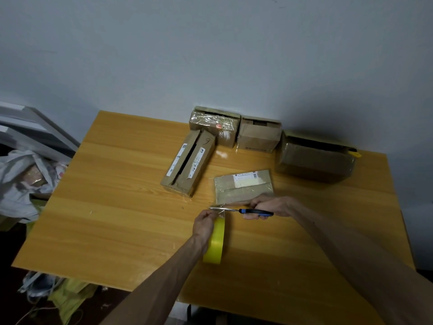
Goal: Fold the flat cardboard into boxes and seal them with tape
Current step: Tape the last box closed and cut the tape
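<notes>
Open wood is offered across the left half of the tabletop (pixel 105 195). The far edge is blocked by a tape-wrapped box (pixel 214 124), a plain box (pixel 257 136) and a large box (pixel 316 160), ranged along the wall (pixel 210 55). A long box (pixel 188 163) is laid aslant before them, and a narrow lane is left between it and the flat parcel (pixel 243 187). The near middle is taken up by the left hand (pixel 203 222) with the tape roll (pixel 214 242) and the right hand (pixel 267 205) with the scissors (pixel 243 210).

Single head-worn wide-angle view looked forward and down from over the near edge of the wooden table (pixel 105 195), close above both forearms, left hand (pixel 203 221) and right hand (pixel 269 205) sat low centre, table's far edge mid-frame, grey wall (pixel 210 55) filled the top
</notes>
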